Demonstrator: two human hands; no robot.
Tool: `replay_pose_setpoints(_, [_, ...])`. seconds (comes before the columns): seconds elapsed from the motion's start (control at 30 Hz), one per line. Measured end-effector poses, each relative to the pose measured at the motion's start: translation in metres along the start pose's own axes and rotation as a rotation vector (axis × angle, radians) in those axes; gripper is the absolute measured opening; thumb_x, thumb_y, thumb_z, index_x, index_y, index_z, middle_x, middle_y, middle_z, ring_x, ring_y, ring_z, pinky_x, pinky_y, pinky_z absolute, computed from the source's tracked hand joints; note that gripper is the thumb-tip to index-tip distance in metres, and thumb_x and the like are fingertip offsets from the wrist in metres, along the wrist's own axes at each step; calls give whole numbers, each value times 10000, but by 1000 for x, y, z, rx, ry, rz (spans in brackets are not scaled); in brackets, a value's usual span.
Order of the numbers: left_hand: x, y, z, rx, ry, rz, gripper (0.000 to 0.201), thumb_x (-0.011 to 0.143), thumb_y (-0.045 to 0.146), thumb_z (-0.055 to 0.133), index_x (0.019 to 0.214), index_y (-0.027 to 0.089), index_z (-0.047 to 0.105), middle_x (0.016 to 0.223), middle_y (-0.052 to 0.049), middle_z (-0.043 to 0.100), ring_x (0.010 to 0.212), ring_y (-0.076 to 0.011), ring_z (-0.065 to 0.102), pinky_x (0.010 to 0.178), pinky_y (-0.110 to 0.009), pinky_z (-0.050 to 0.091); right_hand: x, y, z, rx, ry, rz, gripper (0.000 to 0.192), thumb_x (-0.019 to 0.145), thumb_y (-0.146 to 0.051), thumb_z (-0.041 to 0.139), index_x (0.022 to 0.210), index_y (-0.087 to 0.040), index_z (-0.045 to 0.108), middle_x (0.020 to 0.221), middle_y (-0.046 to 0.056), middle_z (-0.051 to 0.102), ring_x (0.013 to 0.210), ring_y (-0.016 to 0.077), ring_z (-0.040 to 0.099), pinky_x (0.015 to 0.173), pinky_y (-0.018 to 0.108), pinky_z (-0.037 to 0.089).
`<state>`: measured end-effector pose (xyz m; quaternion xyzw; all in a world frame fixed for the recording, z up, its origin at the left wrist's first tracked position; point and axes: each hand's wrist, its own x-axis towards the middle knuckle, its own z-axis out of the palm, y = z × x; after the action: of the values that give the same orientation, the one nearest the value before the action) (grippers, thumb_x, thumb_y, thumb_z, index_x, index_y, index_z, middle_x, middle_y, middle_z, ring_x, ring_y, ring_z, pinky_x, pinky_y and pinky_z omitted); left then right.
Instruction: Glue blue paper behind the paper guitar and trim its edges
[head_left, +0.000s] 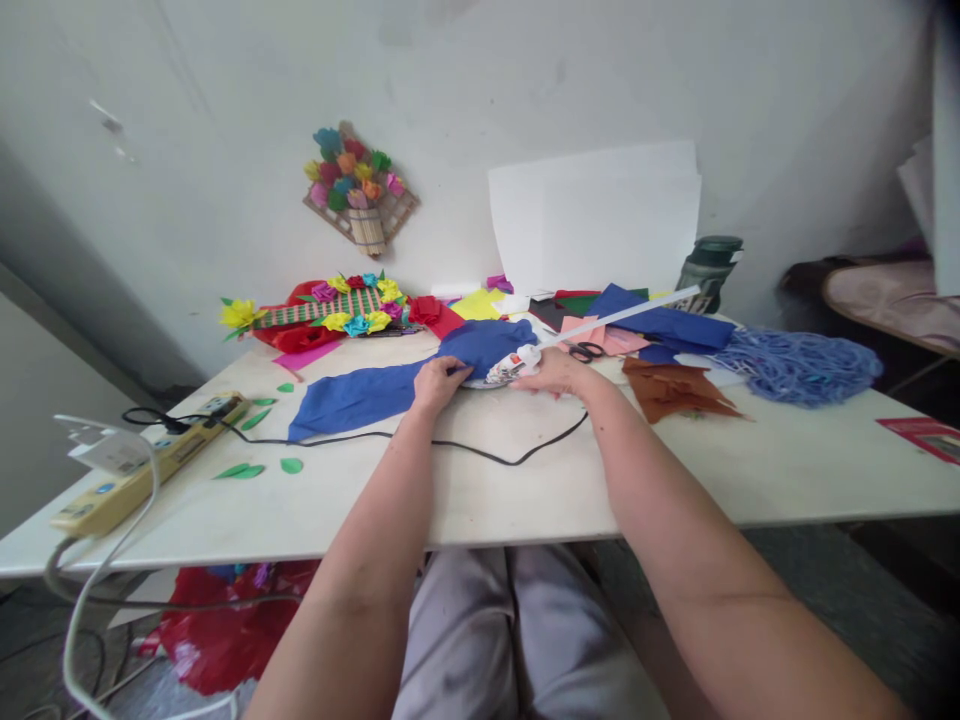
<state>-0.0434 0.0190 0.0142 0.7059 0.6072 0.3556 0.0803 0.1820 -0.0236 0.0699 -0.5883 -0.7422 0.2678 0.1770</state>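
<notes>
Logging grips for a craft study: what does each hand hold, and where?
Right hand grips the glue gun by its body; left hand pinches the blue paper at its edge.

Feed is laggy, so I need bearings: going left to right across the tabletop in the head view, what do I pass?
Power strip → green paper leaves → blue paper → left hand → glue gun → right hand → brown paper → blue yarn → red card.

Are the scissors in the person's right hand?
No: the black-handled scissors lie on the table beyond the right hand, which grips a glue gun.
</notes>
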Motion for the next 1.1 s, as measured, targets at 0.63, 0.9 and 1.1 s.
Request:
replay_pose_setpoints(0.63, [-2, 8, 0, 7, 1, -29, 287, 740, 474, 599, 830, 228, 717, 845, -33, 690, 784, -204, 594, 665, -264, 398, -2, 3, -5, -109, 55, -76, 394, 647, -390, 675, 967, -161, 644, 858, 65, 671, 456, 116, 541, 359, 213, 432])
replay_pose_setpoints(0.9, [-4, 12, -3, 38, -17, -70, 305, 747, 491, 585, 861, 239, 713, 870, -2, 694, 825, -175, 601, 694, -239, 407, -3, 6, -10, -115, 78, -39, 410, 643, -356, 681, 997, -156, 628, 901, 78, 670, 517, 134, 574, 373, 207, 431])
replay_pose_setpoints(1.1, [-4, 13, 0, 26, -9, -75, 312, 748, 503, 580, 855, 241, 712, 874, -1, 699, 838, -177, 609, 709, -240, 418, -8, 7, -14, -3, 10, -11, 267, 672, -318, 673, 856, -132, 623, 722, 67, 661, 542, 132, 577, 365, 181, 411])
